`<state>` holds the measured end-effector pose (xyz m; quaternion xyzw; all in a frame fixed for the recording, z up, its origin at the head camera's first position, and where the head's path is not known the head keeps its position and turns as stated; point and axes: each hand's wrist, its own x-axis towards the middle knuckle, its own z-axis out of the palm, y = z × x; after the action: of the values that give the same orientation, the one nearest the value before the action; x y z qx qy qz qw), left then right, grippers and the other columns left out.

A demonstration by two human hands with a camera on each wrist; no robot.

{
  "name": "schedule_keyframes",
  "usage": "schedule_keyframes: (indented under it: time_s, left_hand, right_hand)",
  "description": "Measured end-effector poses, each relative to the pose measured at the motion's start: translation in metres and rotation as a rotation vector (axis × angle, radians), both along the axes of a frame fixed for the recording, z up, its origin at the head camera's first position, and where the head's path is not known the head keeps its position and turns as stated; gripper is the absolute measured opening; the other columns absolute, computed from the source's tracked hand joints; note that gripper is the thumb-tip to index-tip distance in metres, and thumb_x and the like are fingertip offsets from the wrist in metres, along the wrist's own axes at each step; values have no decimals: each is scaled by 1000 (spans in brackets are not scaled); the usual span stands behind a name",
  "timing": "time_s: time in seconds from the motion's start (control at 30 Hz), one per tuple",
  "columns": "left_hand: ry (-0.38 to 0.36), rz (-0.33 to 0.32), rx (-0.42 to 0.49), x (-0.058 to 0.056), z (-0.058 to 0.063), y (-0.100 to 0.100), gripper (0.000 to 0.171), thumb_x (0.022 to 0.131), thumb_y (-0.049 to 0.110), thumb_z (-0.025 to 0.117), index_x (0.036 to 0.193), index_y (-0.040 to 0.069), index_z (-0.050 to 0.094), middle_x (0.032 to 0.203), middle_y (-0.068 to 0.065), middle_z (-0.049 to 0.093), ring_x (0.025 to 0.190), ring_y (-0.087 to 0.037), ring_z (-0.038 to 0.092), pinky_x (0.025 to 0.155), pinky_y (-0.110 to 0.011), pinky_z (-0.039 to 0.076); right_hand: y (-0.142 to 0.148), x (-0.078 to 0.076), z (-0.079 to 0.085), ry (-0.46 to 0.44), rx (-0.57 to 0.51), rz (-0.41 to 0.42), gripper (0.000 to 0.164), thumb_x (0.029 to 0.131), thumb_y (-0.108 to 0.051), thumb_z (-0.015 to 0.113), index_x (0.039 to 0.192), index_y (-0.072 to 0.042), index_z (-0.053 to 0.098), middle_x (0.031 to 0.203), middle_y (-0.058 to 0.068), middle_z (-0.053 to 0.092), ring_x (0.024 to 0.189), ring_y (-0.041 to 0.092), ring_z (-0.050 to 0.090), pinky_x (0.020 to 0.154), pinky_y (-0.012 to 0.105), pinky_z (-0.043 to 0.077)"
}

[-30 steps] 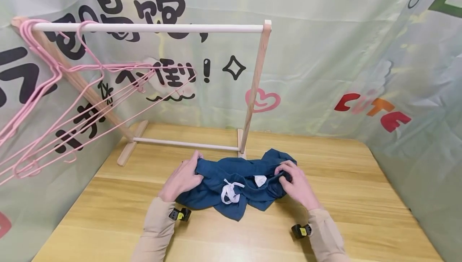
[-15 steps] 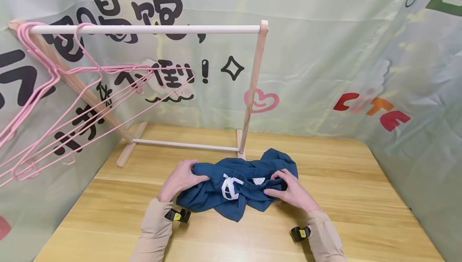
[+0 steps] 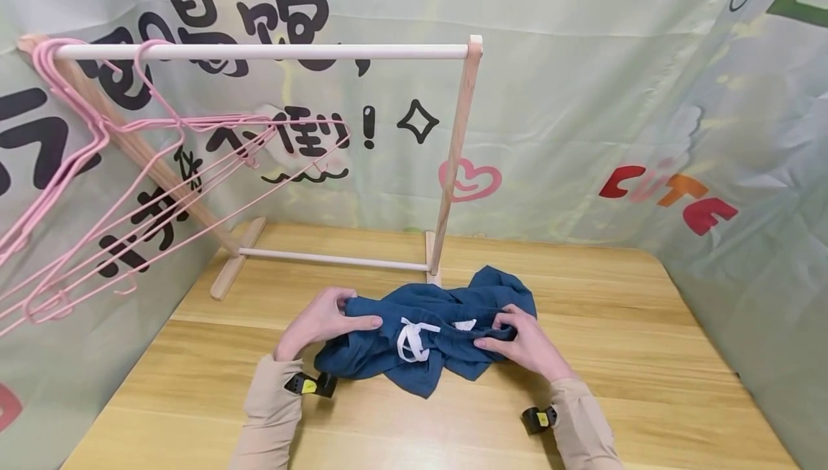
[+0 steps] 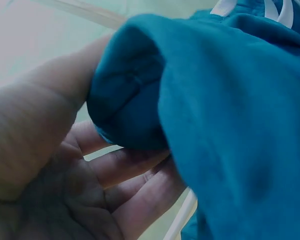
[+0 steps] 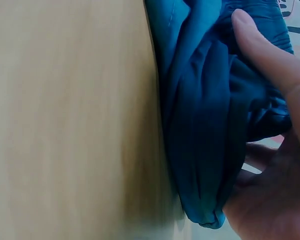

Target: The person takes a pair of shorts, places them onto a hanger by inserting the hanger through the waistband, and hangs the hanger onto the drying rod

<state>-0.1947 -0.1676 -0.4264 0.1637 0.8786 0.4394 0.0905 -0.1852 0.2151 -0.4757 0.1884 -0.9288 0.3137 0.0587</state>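
A pair of dark blue drawstring shorts [image 3: 420, 362] lies bunched on the table, with a white drawstring [image 3: 411, 341] at the front and a white tag [image 3: 464, 325] inside the waistband. My left hand [image 3: 326, 320] grips the left end, thumb on the near side and fingers behind. In the left wrist view the cloth [image 4: 230, 115] folds over between that thumb and the fingers. At the other end of the waistband, my right hand [image 3: 527, 344] pinches the gathered edge. The right wrist view shows its thumb [image 5: 265, 50] lying along the gathered cloth; some fingertips are hidden behind it.
Behind the shorts stands a clothes rack with a white top rail [image 3: 291, 52] and wooden posts [image 3: 456, 146]. Several pink hangers [image 3: 175, 123] hang at its left end. Printed curtains [image 3: 569, 96] enclose the wooden table [image 3: 614, 326].
My right hand has shifted left and regripped the waistband, its thumb now on the near edge. My left thumb has slid right over the cloth. The shorts have stayed nearly in place.
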Motion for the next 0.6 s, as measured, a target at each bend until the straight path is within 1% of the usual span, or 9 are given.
schedule_keyframes:
  time_s: [0.13, 0.2, 0.3, 0.37, 0.43, 0.53, 0.6]
  left_hand:
    - [55, -19, 25, -1, -1, -2, 36, 84, 34, 81, 69, 13, 56, 63, 9, 43, 58, -8, 48, 60, -19, 36]
    - [66, -30, 39, -2, -2, -3, 35, 84, 31, 81, 69, 12, 56, 63, 9, 44, 58, -8, 48, 60, -19, 35]
    - [86, -15, 33, -3, -5, -2, 39, 85, 30, 81, 67, 11, 52, 62, 9, 40, 57, -7, 46, 59, -20, 34]
    - [113, 16, 29, -3, -6, -1, 43, 86, 29, 80, 65, 11, 48, 60, 9, 37, 54, -6, 43, 58, -19, 32]
    - [147, 58, 31, -3, -6, 1, 45, 87, 29, 78, 63, 11, 44, 59, 10, 33, 52, -5, 40, 57, -19, 31]
    - [228, 125, 87, -3, -4, 4, 47, 88, 26, 77, 62, 10, 42, 59, 9, 29, 50, -5, 37, 57, -19, 29]
    - [291, 167, 130, -1, 0, 6, 47, 89, 26, 77, 62, 11, 41, 60, 8, 27, 50, -5, 36, 57, -20, 28]
  right_hand:
    - [1, -1, 0, 20, 0, 7, 34, 77, -39, 86, 71, -20, 59, 81, -7, 49, 76, 9, 45, 68, 24, 37]
    - [1, -1, -1, 19, -3, 13, 35, 77, -39, 87, 69, -20, 58, 79, -6, 47, 73, 8, 44, 67, 23, 36]
    - [1, -1, 0, 15, -4, 17, 36, 78, -40, 86, 67, -20, 57, 76, -7, 45, 69, 6, 41, 66, 22, 35]
    - [1, -2, 0, 31, -7, 19, 40, 79, -39, 85, 63, -18, 55, 72, -8, 42, 65, 4, 39, 64, 22, 35]
    - [2, -2, 1, 70, -10, 16, 42, 82, -37, 83, 60, -19, 52, 67, -10, 39, 62, 1, 38, 62, 20, 34]
    - [6, -3, 6, 154, -60, 15, 47, 83, -28, 83, 55, -19, 46, 60, -13, 35, 55, -1, 36, 57, 18, 34]
    - [9, -4, 12, 203, -109, 23, 47, 82, -22, 83, 55, -20, 45, 57, -15, 36, 53, -3, 37, 55, 17, 34]
